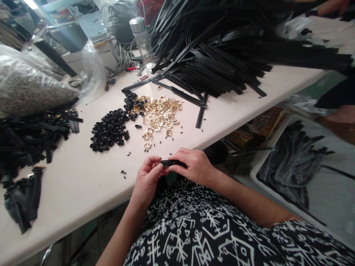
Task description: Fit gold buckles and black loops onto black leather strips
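Note:
Just past the table's near edge, my left hand [150, 173] and my right hand [195, 166] are both closed on one black strap [169, 162]. The left thumb and fingers pinch one end, while the right fingers cover the other. Most of the strap is hidden in my hands. In front of them on the table lie gold buckles [161, 111] in a loose pile. Black strap loops [109, 131] are heaped to the left of the buckles. Several tiny black pieces [123, 173] are scattered near the edge.
A large stack of black straps [219, 70] covers the back right of the white table [91, 184]. A glass bottle [143, 46] stands behind. More straps [26, 195] and a bulging clear bag [33, 83] are at left. A white bin [257, 177] holds straps below right. Another person's hand [332, 6] shows top right.

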{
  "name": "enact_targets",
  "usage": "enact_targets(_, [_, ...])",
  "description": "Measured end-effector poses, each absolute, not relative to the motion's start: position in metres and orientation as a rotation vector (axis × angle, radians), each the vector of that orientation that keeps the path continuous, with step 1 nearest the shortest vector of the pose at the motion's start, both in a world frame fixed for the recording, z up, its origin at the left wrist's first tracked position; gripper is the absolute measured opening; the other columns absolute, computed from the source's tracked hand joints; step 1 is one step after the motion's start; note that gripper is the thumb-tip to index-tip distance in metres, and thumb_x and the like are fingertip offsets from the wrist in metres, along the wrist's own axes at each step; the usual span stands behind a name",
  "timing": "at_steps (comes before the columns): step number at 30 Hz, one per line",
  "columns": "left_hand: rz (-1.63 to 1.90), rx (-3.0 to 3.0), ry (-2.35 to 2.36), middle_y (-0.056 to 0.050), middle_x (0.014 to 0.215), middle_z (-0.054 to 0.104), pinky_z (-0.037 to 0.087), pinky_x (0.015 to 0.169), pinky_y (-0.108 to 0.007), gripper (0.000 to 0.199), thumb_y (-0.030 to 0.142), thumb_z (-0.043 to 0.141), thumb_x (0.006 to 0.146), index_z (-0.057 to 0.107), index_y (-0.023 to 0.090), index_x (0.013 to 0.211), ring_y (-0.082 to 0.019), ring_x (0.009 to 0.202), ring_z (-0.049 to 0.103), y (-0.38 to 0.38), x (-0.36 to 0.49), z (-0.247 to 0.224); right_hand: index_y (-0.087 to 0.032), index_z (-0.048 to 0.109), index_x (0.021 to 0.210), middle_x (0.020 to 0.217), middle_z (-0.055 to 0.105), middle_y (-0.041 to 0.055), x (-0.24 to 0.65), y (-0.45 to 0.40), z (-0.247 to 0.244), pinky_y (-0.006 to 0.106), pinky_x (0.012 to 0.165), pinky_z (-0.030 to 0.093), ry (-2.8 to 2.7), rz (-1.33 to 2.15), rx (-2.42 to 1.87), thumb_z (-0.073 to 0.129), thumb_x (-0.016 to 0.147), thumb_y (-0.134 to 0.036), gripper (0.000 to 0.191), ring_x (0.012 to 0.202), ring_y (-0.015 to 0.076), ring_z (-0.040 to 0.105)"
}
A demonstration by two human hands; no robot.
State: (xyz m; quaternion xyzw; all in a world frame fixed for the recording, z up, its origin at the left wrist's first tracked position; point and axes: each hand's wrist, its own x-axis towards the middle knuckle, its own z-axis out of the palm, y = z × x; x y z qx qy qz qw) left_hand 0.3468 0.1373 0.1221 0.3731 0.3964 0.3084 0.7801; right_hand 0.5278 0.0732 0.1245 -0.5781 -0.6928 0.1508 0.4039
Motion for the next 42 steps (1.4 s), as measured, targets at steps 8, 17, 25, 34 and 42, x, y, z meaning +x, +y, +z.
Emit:
enact_targets(8, [0.697, 0.85, 0.842, 0.004, 0.078, 0.063, 0.054, 0.07, -0.02, 0.037, 0.025, 0.077, 0.078, 0.064, 0.022, 0.112, -0.009, 0.069, 0.065, 0.14, 0.345, 0.117, -0.017, 0.069, 0.099, 0.088, 0.068, 0.0037, 0.525, 0.076, 0.126, 0.024, 0.068, 0.047, -1.726, 0.374, -1.436, 0.065, 0.091, -0.028, 0.014, 0.076, 0.0141, 0.064])
enact_targets(17, [0.739, 1.154, 0.909, 0.002, 0.08, 0.066, 0.054, 0.076, -0.024, 0.043, 0.028, 0.072, 0.081, 0.06, 0.026, 0.123, -0.012, 0.074, 0.065, 0.142, 0.348, 0.122, -0.016, 0.068, 0.085, 0.073, 0.061, 0.0006, 0.524, 0.083, 0.116, 0.024, 0.06, 0.039, -1.729, 0.42, -1.405, 0.063, 0.09, -0.02, 0.008, 0.067, 0.0131, 0.058])
enact_targets(25, [0.789, 1.737, 1.068, -0.004, 0.088, 0.071, 0.052, 0.077, -0.029, 0.017, 0.034, 0.067, 0.085, 0.071, 0.021, 0.095, -0.018, 0.081, 0.067, 0.193, 0.325, 0.117, -0.016, 0.066, 0.081, 0.072, 0.059, 0.0009, 0.538, 0.082, 0.107, 0.024, 0.062, 0.039, -1.714, 0.367, -1.462, 0.062, 0.09, -0.017, 0.011, 0.067, 0.0137, 0.056])
enact_targets(34, [0.709, 2.464, 1.232, -0.005, 0.099, 0.069, 0.051, 0.073, -0.03, 0.016, 0.027, 0.059, 0.086, 0.071, 0.022, 0.095, -0.017, 0.072, 0.064, 0.296, 0.335, 0.128, -0.017, 0.067, 0.085, 0.075, 0.062, 0.0019, 0.542, 0.077, 0.094, 0.025, 0.063, 0.04, -1.713, 0.303, -1.507, 0.059, 0.094, -0.022, 0.013, 0.069, 0.0145, 0.059])
enact_targets(42, [0.592, 2.579, 1.197, -0.005, 0.097, 0.069, 0.047, 0.074, -0.03, 0.014, 0.03, 0.059, 0.087, 0.07, 0.021, 0.089, -0.018, 0.075, 0.065, 0.312, 0.363, 0.136, -0.017, 0.066, 0.085, 0.075, 0.063, 0.0028, 0.551, 0.068, 0.088, 0.026, 0.064, 0.043, -1.68, 0.277, -1.559, 0.055, 0.097, -0.027, 0.019, 0.07, 0.0157, 0.061])
